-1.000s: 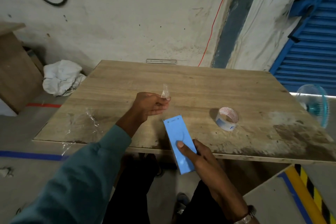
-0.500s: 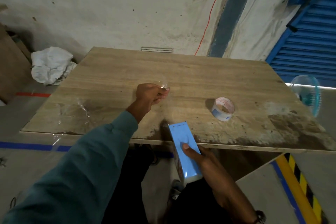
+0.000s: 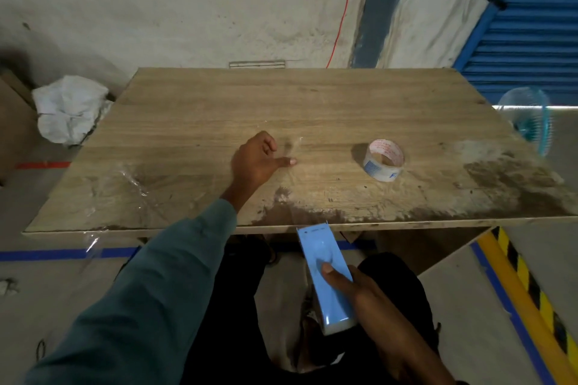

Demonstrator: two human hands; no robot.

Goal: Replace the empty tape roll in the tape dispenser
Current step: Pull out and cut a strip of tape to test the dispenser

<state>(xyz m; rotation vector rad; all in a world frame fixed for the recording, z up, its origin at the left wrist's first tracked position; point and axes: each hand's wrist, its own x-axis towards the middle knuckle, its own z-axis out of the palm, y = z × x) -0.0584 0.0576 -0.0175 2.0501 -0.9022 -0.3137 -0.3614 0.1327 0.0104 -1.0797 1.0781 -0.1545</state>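
Wooden table (image 3: 344, 103) against stained wall. Left hand (image 3: 255, 162) loose, empty. Right hand (image 3: 359, 291) grips blue dispenser (image 3: 325, 275), long axis pointing tableward; tape roll (image 3: 384, 162) beyond it.

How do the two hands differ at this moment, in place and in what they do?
The left hand is stretched out over the wooden table, fingers loosely open and holding nothing I can see. The right hand is below the table's near edge, close to the body. It is closed around the blue tape dispenser, thumb pressed on its flat face. Neither hand touches the tape roll.
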